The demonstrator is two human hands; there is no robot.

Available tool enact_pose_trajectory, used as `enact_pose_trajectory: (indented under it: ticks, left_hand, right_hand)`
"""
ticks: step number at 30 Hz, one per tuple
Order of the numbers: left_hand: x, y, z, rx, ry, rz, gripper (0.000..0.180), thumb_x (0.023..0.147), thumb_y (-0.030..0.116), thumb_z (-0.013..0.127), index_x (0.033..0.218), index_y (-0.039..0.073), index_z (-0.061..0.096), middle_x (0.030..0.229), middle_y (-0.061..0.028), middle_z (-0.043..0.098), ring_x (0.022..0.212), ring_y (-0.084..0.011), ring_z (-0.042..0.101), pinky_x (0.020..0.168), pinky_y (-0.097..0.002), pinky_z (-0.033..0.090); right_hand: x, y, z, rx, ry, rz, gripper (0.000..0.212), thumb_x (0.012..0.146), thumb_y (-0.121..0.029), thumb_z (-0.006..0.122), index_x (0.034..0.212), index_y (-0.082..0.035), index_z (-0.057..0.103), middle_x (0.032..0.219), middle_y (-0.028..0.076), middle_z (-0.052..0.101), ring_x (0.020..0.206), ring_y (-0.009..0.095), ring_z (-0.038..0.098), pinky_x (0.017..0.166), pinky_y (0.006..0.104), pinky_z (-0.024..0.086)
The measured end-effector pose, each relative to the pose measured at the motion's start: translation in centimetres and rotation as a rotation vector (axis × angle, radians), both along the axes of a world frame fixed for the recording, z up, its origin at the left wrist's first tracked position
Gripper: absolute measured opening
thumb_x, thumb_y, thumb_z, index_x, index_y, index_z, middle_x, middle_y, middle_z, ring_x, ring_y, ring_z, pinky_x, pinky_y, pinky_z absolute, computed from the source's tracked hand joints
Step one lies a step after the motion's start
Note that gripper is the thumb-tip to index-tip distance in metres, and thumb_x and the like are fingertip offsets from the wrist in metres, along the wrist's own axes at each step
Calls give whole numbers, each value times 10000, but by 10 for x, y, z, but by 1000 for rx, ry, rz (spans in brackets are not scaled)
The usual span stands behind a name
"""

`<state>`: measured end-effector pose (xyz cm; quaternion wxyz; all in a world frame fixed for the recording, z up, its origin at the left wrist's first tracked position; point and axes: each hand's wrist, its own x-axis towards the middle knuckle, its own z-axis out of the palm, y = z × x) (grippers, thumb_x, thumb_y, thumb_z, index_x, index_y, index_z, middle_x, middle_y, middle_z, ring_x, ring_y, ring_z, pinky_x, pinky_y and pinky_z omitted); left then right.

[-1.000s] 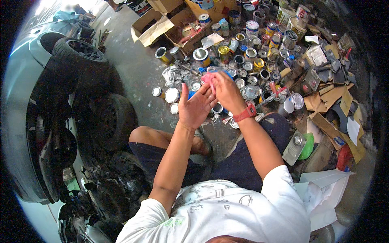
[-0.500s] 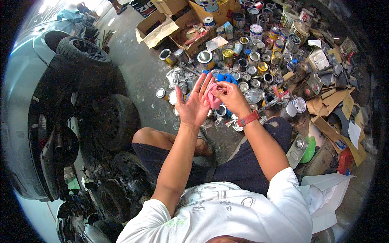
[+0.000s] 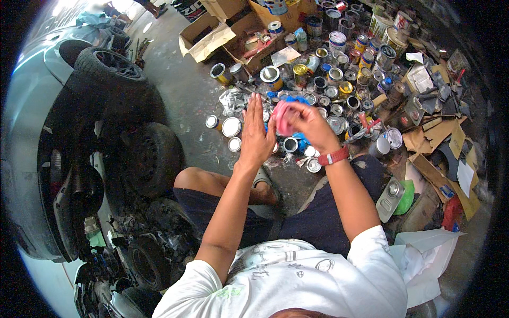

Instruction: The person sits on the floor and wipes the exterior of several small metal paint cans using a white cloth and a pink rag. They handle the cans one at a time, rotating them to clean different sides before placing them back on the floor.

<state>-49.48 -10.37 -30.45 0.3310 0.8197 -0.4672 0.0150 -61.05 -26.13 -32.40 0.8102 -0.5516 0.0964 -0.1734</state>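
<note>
Above my lap, my left hand is held up flat, its fingers stretched out and nothing in them. To its right, my right hand pinches a pink cloth, blurred by motion. The cloth is close beside my left thumb; whether they touch I cannot tell. Behind the right hand lies something blue and crumpled, partly covered by it. Small lidded tins stand just left of my left hand, and an open tin sits below the cloth.
Many paint cans crowd the floor ahead and to the right. Cardboard boxes stand at the back. On the left are a car and loose tyres. Torn cardboard and a metal canister lie to the right.
My right hand has drawn the pink cloth off my left fingers and moved slightly right. My left hand has turned from palm-up to more edge-on, its fingers now together.
</note>
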Motion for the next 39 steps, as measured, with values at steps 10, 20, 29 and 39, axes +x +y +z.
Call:
enact_pose_trajectory:
  ticks: [10, 20, 29, 39]
  left_hand:
    - [-18, -8, -3, 90, 31, 61, 804, 1050, 297, 593, 1663, -54, 209, 1708, -288, 281, 1612, -429, 234, 1304, -599, 130]
    - [10, 5, -33, 47, 43, 110, 1035, 936, 373, 744, 1685, -23, 150, 1726, -287, 243, 1600, -453, 258, 1274, -670, 132]
    - [-6, -2, -36, 84, 128, 163, 962, 915, 219, 690, 1678, -30, 160, 1729, -250, 270, 1611, -409, 257, 1280, -689, 56]
    - [2, 0, -30, 34, 153, 206, 979, 928, 247, 732, 1680, -18, 165, 1735, -249, 259, 1615, -395, 258, 1250, -726, 121]
  right_hand:
    - [8, -1, -7, -312, 129, -346, 247, 1031, -189, 704, 1240, -58, 712, 1051, 49, 758, 946, 146, 697, 855, 332, 562]
    - [-5, 32, 24, -715, -24, -75, 295, 998, -187, 737, 1276, -94, 776, 1443, 222, 654, 1390, 334, 606, 1094, 389, 522]
    - [8, 32, 3, -533, 107, -326, 184, 964, -75, 736, 1122, 1, 792, 976, 122, 785, 790, 199, 725, 701, 325, 577]
    - [-2, 34, 18, -572, -24, -181, 245, 937, -30, 769, 1178, -60, 803, 1230, 118, 747, 947, 172, 724, 823, 310, 580]
